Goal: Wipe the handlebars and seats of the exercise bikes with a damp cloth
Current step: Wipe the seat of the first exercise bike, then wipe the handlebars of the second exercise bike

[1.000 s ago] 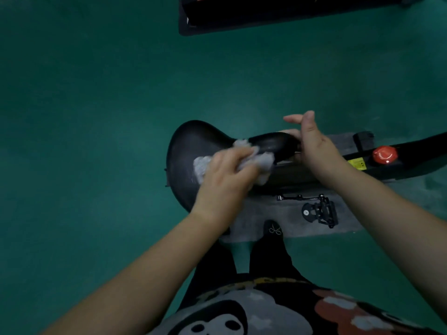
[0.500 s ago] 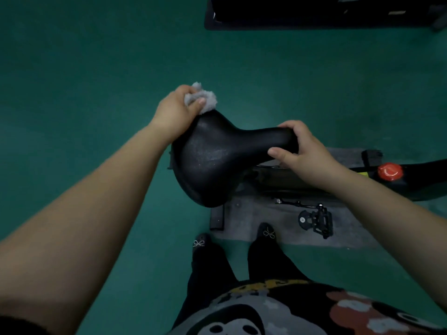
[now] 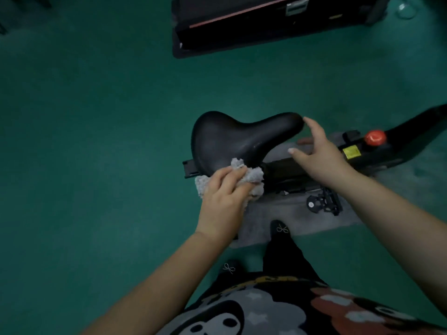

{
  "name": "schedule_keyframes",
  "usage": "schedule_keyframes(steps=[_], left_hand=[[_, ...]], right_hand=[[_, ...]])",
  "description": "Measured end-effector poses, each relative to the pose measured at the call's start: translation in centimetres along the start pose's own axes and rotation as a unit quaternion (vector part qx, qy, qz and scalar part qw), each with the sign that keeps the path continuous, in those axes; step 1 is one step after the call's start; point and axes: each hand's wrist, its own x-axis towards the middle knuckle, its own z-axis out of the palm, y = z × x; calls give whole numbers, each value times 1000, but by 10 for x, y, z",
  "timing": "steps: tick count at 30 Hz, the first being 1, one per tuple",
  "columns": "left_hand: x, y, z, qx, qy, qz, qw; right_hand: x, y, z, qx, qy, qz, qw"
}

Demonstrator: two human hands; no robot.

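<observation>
A black bike seat [image 3: 232,139] sits in the middle of the view, its wide end to the left and its narrow nose to the right. My left hand [image 3: 223,199] presses a crumpled grey cloth [image 3: 251,176] against the seat's near edge at the wide end. My right hand [image 3: 319,151] hovers at the nose with fingers spread, one fingertip near the tip, gripping nothing.
The bike's black frame [image 3: 399,143] runs off to the right with a red knob [image 3: 375,137] and a yellow label [image 3: 351,152]. A pedal [image 3: 324,204] hangs over a grey mat [image 3: 278,213]. Another dark machine base [image 3: 242,32] lies at the top. My feet stand below on the green floor.
My left hand swept the cloth from the seat's top to its far edge, then back to the near edge. My right hand let go of the seat's nose and opened.
</observation>
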Motion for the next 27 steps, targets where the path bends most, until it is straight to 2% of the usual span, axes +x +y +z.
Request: schedule_keyframes(steps=[3,5,8,10,14,19,24,27], left_hand=[[6,1,-24,32,-100,33,994],[15,8,-40,37,-202,47,977],[24,33,-49,53,-377,87,921],[21,58,-46,72,-436,142,886],[-1,117,-29,88,-461,257,845],[-43,210,-17,45,-461,370,805],[-102,310,-6,58,-478,473,738],[-145,374,-1,70,-479,521,703]], right_hand=[[-61,12,6,-28,35,27,999],[-109,26,7,-80,22,48,995],[-186,47,7,-171,-64,131,974],[-236,59,7,-180,-93,198,959],[-331,80,3,-134,-37,295,945],[-448,102,4,-55,97,383,917],[-556,134,16,14,111,469,876],[-623,154,16,44,150,509,847]])
